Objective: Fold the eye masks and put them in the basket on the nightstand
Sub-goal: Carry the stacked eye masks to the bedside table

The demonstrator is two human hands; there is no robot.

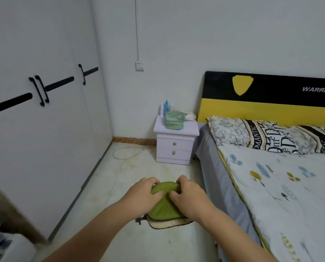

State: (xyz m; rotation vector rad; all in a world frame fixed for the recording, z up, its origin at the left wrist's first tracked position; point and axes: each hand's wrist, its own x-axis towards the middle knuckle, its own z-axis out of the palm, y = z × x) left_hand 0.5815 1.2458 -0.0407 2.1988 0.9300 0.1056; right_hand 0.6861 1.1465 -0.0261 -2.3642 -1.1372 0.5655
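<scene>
In the near middle, above the pale tiled floor [120, 178], the left hand [141, 194] and right hand [191, 198] are both gripping one folded green eye mask [163, 207], fingers curling over its far edge; a cream layer is showing beneath it. At left, white wardrobe doors [44, 129] are lining the wall. Farther off, one lilac nightstand [176, 146] with two drawers is carrying one green basket [174, 121] and three bottles [165, 108]. At right, one bed [280, 186] is bearing two pillows [252, 135].
</scene>
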